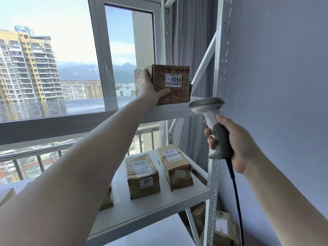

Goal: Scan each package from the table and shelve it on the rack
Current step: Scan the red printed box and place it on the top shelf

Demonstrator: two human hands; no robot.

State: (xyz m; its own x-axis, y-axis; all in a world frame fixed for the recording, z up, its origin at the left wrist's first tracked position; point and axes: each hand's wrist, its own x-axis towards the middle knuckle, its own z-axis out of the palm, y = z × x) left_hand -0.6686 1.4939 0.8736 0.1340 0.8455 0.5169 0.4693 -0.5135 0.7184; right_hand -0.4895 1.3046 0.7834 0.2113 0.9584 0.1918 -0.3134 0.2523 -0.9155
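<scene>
Now your left hand (150,89) reaches up and out to the upper shelf (170,109) of the white rack (215,121), thumb hooked under the front face of a brown package (170,84) and fingers wrapped over its left side, while the box sits on the shelf board with its label (173,80) (the one marked 4068) turned toward you. Your right hand (236,144) hangs lower and to the right of that package, fingers curled round the grip of the grey barcode scanner (213,121), whose head points up and left, roughly toward the box; its dark cable (236,201) trails down below your wrist. Under your left forearm, on the lower shelf (159,206), two taped cardboard parcels (142,176) stand side by side, and another is partly hidden behind the arm. The step in hand looks like setting this package in place on the rack. To do it well, slide the box back until its whole base rests on the board, square it against the shelf's front edge, and leave the label facing out so it can be read later. Loosen your fingers only once the box sits flat, and keep the scanner and its cable away from the rack's upright post just beside your right hand. Whether this label has been scanned cannot be told.
</scene>
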